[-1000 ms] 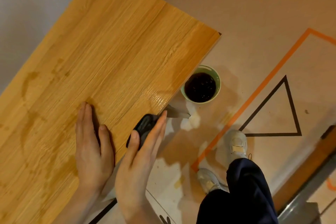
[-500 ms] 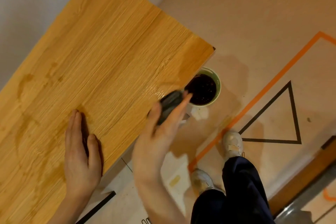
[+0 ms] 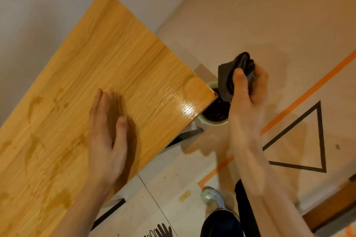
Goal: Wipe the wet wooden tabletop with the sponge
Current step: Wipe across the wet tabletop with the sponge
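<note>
The wooden tabletop (image 3: 107, 67) runs diagonally across the left of the view, with dark wet patches along its left side and a shiny wet spot near its right corner. My left hand (image 3: 106, 136) lies flat on the wood, fingers straight. My right hand (image 3: 248, 90) is off the table, beyond the right corner, and squeezes a folded dark grey sponge (image 3: 231, 75). The sponge hangs above a pale green cup (image 3: 210, 122) of dark liquid that stands on the floor, partly hidden by the table corner and my hand.
A beige floor carries orange tape lines (image 3: 300, 98) and a black triangle outline (image 3: 319, 140). My shoe (image 3: 211, 197) and dark trouser leg (image 3: 221, 223) are at the bottom. A grey wall (image 3: 38, 5) stands behind the table.
My right hand has lifted the sponge from the table's near edge and carried it right, past the corner, to above the cup, and now squeezes it. My left hand stays flat on the wood.
</note>
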`<state>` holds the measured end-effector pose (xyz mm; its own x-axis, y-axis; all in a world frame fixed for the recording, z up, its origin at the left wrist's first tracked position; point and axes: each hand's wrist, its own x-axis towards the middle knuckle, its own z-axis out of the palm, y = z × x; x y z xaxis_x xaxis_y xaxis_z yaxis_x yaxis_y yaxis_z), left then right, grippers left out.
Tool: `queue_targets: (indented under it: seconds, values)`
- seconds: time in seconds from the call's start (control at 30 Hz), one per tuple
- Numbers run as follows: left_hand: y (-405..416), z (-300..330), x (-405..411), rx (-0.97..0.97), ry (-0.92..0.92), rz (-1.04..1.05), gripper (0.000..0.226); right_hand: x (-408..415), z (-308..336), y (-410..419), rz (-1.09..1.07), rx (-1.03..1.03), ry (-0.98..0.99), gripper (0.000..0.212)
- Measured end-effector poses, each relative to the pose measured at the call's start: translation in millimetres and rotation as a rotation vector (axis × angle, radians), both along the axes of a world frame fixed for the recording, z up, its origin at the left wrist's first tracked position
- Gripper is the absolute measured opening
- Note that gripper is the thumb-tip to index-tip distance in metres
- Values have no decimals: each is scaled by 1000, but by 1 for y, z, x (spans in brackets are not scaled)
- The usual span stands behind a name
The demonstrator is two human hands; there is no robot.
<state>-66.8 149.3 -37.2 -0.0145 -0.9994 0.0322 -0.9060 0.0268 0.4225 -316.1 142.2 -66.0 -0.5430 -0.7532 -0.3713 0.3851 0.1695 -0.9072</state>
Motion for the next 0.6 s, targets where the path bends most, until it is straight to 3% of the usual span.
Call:
queue_targets:
  seconds: [0.17, 0.37, 0.6]
  values:
    - [-65, -5, -51, 61, -14, -18, 58, -16, 4, -6, 457, -42, 26, 28]
    - [-80, -15, -68, 60, -37, 29, 57, -31, 7, -5, 632, -80, -2, 29]
    - [-79, -20, -70, 42, -30, 1, 56, -9, 9, -93, 905, -50, 127, 43]
